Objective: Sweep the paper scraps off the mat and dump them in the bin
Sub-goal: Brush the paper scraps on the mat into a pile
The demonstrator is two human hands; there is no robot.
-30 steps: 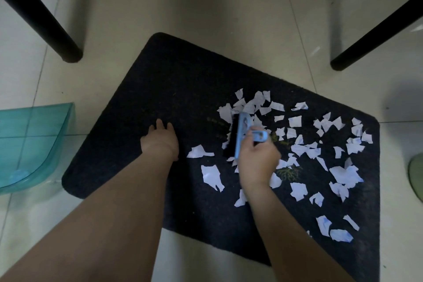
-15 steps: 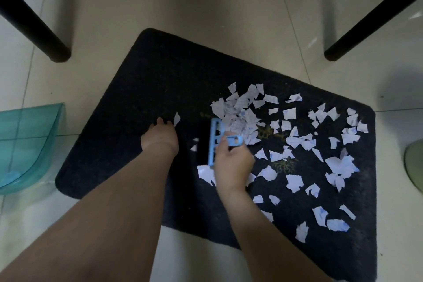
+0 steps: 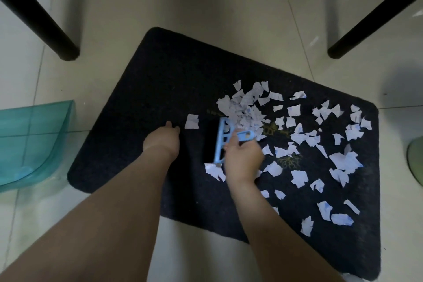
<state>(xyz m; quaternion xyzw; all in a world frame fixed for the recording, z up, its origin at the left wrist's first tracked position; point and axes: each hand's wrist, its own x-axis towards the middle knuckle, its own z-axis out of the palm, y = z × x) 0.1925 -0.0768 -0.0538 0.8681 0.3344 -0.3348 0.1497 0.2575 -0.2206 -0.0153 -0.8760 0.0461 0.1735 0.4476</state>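
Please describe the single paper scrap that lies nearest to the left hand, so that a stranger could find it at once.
Find the dark mat on the tiled floor, then the left hand resting on it. Just right of its fingertips lies one white, roughly square paper scrap. Unlike the other scraps, it sits alone on the left of the blue brush, apart from the pile.

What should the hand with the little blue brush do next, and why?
Probably pull the blue brush in the right hand through another short stroke toward the left hand. Most paper scraps lie spread over the mat's right half, with only a small heap gathered by the brush, and the teal dustpan waits on the floor to the left.
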